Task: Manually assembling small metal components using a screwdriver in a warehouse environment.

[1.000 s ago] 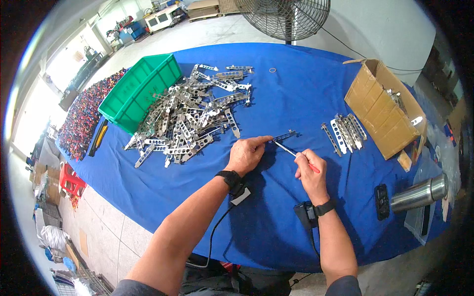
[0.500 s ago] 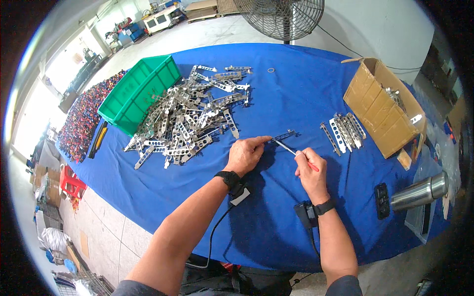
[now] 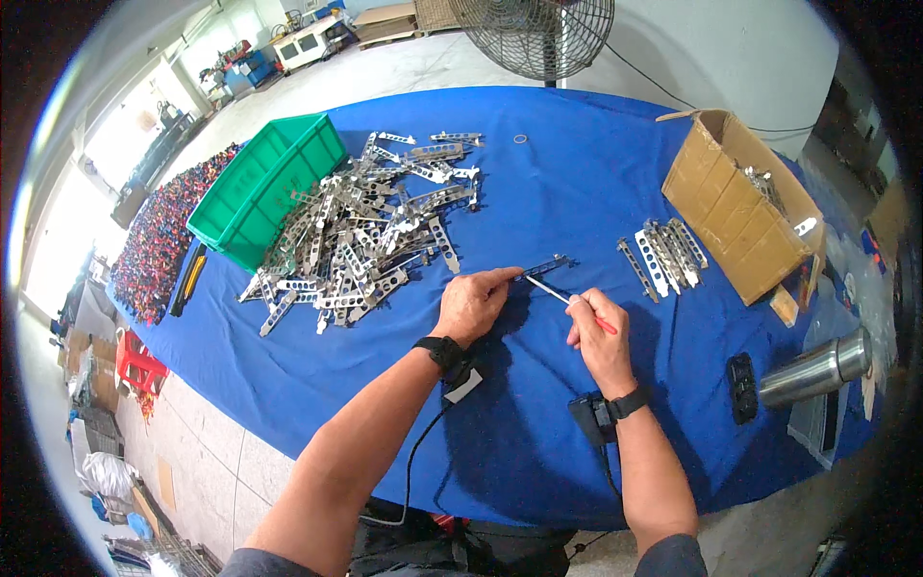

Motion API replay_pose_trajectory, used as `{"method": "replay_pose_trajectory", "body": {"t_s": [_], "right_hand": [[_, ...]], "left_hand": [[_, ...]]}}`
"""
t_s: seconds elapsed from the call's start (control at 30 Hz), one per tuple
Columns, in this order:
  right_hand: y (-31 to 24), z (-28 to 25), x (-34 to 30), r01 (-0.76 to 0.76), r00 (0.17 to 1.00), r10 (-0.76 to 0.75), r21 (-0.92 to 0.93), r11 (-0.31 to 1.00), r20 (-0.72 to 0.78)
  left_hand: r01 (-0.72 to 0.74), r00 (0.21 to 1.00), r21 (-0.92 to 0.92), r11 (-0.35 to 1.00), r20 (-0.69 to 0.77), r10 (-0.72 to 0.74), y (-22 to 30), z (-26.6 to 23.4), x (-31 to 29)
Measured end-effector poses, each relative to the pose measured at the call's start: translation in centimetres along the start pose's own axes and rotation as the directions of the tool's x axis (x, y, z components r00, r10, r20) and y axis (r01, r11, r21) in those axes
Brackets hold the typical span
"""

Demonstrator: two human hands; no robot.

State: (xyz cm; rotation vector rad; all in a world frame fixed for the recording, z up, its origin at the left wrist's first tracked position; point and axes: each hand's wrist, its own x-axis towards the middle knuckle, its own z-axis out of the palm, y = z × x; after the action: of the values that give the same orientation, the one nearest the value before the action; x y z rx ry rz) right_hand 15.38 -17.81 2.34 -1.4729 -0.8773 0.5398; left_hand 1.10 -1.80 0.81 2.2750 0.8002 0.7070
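A perforated metal strip (image 3: 548,265) lies on the blue cloth in front of me. My left hand (image 3: 474,306) holds its near end, index finger stretched along it and the other fingers curled; the thumb's grip is partly hidden. My right hand (image 3: 602,344) is closed around the red handle of a screwdriver-like tool (image 3: 550,289). The tool's thin pale shaft points left, and its tip is at the strip beside my left fingertip. Left of my hands spreads a large heap of similar metal strips (image 3: 361,240). To the right, several strips (image 3: 663,255) lie side by side in a row.
A green plastic crate (image 3: 260,192) stands behind the heap, beside a mass of small multicoloured parts (image 3: 168,231). On the right are a cardboard box (image 3: 735,207) holding metal pieces, a steel flask (image 3: 815,369) and a black object (image 3: 742,388). A fan (image 3: 538,34) stands beyond the table.
The whole view has shifted slightly. The tool's tip has moved a little left along the strip, closer to my left fingertip. Both hands keep their grips.
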Motion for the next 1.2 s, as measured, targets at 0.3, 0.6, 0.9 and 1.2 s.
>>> {"method": "replay_pose_trajectory", "body": {"t_s": [0.3,0.6,0.9,1.2], "right_hand": [[0.1,0.3,0.0,0.072,0.997,-0.072,-0.065,0.995,-0.007],[0.7,-0.1,0.0,0.095,0.995,-0.095,-0.053,0.994,0.006],[0.5,-0.2,0.1,0.041,0.999,-0.043,-0.090,0.995,-0.027],[0.6,0.2,0.0,0.128,0.991,-0.133,-0.129,0.983,-0.025]], "left_hand": [[-0.030,0.999,-0.027,0.999,-0.020,0.029,-0.5,0.2,0.0],[0.016,0.999,0.002,1.000,0.029,-0.016,0.0,-0.1,0.0],[0.058,0.996,0.010,0.998,0.063,-0.058,0.7,-0.5,0.0],[0.009,1.000,-0.002,1.000,0.008,-0.009,-0.1,0.1,0.0]]}}
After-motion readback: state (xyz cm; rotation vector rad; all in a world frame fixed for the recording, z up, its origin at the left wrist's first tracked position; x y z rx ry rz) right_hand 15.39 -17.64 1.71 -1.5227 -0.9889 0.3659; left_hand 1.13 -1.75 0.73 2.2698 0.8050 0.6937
